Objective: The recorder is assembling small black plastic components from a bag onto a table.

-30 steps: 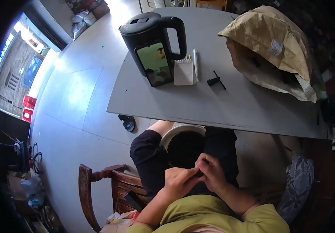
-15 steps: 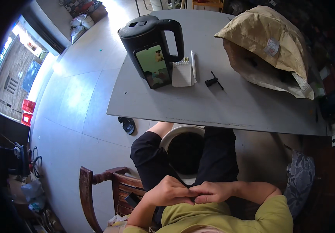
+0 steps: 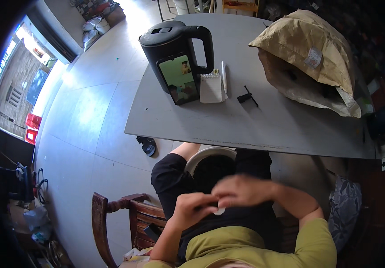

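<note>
Above my lap, my left hand [image 3: 191,208] has its fingers pressed together. At its fingertips shows a small whitish piece [image 3: 219,211], too small to name. My right hand [image 3: 242,191] reaches over the left fingertips with bent fingers. It is smeared by motion, and whatever it may hold is hidden. Between my knees, below the hands, stands a white bucket [image 3: 195,159] with a dark mass [image 3: 210,172] inside.
Ahead stands a grey table [image 3: 179,125] with a black kettle [image 3: 161,38], a phone [image 3: 180,82] leaning on it, a notepad [image 3: 211,89], a white pen [image 3: 224,80], a small black clamp-like piece [image 3: 246,97] and a brown paper bag [image 3: 308,53]. A wooden chair [image 3: 101,223] is at left.
Both hands have risen from my belly and moved forward, toward the bucket. The right hand now lies higher over the left, and a whitish piece shows between them.
</note>
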Demonstrator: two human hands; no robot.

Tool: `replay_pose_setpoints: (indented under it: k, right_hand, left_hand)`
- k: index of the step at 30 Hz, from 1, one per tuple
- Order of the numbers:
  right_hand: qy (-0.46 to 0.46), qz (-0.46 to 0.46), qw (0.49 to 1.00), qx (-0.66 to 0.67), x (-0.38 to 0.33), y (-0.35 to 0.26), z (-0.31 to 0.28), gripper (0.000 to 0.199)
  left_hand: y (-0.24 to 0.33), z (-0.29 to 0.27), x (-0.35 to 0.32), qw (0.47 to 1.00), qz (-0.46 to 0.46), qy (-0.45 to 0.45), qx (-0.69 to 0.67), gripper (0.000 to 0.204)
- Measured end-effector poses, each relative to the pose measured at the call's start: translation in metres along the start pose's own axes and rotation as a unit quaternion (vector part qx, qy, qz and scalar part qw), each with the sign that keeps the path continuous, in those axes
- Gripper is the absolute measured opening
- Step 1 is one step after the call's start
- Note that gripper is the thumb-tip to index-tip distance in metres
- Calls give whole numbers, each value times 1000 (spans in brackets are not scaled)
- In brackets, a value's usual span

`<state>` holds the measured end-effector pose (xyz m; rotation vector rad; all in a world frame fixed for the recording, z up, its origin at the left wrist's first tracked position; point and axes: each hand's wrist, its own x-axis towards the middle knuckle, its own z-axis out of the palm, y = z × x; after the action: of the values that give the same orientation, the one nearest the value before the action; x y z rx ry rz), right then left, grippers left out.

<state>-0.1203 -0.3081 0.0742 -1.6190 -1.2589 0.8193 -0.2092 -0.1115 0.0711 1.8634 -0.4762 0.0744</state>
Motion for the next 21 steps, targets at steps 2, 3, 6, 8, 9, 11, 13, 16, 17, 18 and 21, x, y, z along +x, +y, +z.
replay_pose_setpoints:
  k: [2, 3, 6, 8, 9, 11, 13, 16, 17, 18, 21]
  right_hand:
    - [162, 4, 976, -146, 9, 13, -37, 31]
    - [288, -6, 917, -275, 11, 33, -52, 32]
    - [413, 176, 734, -509, 9, 73, -111, 41]
    - [430, 195, 704, -530, 3, 102, -125, 39]
    - [420, 208, 721, -510, -1, 112, -126, 36]
    - [406, 218, 751, -473, 5, 105, -117, 30]
    - [397, 142, 787, -451, 0, 83, -86, 26]
    - [314, 77, 863, -389, -1, 43, -23, 28]
    - [305, 32, 863, -402, 1, 34, -5, 29]
    - [307, 9, 861, -406, 2, 26, 10, 31]
    - [354, -25, 869, -344, 1, 21, 39, 35]
  left_hand:
    - [-7, -1, -5, 998, -59, -9, -27, 24]
    - [-11, 1, -7, 994, -73, 30, -82, 22]
    - [-11, 9, -12, 964, -155, 70, -203, 15]
    - [-10, 5, -15, 965, -175, 48, -192, 18]
    - [-19, 8, -21, 959, -170, 64, -216, 21]
    - [-29, 11, -29, 953, -193, 68, -222, 24]
    - [-28, 18, -22, 947, -208, 97, -224, 19]
    - [-30, 22, -8, 946, -237, 110, -193, 15]
    - [-31, 23, -5, 954, -229, 112, -158, 19]
    - [-30, 25, 0, 953, -217, 125, -169, 21]
    - [-23, 29, 3, 942, -254, 126, -182, 20]
